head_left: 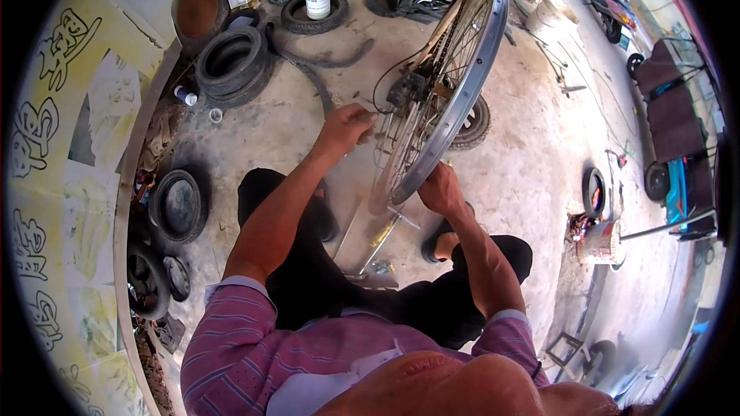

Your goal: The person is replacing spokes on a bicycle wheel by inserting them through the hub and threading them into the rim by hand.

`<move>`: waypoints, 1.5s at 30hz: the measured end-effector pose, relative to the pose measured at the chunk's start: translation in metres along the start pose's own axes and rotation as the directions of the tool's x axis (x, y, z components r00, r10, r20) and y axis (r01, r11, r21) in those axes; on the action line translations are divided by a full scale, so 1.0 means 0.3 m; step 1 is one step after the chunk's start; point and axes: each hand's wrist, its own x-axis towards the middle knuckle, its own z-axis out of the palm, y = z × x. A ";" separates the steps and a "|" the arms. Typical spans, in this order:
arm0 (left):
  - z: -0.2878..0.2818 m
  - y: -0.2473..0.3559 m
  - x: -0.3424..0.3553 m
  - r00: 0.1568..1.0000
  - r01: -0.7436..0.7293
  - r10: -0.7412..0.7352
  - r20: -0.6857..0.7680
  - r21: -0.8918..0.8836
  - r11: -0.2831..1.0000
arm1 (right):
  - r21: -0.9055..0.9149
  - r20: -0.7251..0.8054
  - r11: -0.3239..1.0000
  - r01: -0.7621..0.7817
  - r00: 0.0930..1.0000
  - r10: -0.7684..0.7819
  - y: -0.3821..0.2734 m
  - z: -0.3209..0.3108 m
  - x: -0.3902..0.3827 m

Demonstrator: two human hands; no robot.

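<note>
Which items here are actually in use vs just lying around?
In use:
- bicycle wheel rim
- spokes, touched by left hand
- right hand at rim's lower edge

Lying around:
- stacked tyres
- tin can
- paint bucket
- small white bottle

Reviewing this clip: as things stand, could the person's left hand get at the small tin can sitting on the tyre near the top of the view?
Probably not without shifting. The left hand rests by the bicycle wheel, arm almost fully stretched, while the tin can on the tyre lies well beyond it. Nothing blocks the floor between them.
</note>
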 end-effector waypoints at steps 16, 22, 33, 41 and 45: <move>0.010 -0.121 -0.039 0.961 -0.269 0.170 0.217 0.607 0.748 | 0.062 0.006 0.998 -0.014 1.000 0.014 -0.018 0.002 -0.001; 0.012 -0.115 -0.042 0.963 -0.259 0.138 0.233 0.643 0.721 | 0.036 0.028 0.999 -0.007 1.000 0.006 -0.002 0.004 0.000; 0.001 -0.129 -0.047 0.956 -0.286 0.161 0.245 0.659 0.695 | -0.017 0.037 1.000 -0.006 0.999 0.007 0.002 0.007 0.001; -0.006 -0.131 -0.053 0.959 -0.275 0.137 0.250 0.686 0.673 | 0.017 0.038 0.999 -0.029 0.999 0.028 -0.015 -0.001 -0.004; -0.008 -0.132 -0.052 0.957 -0.277 0.125 0.261 0.698 0.661 | 0.018 0.029 0.999 -0.037 0.999 0.037 -0.007 0.006 -0.002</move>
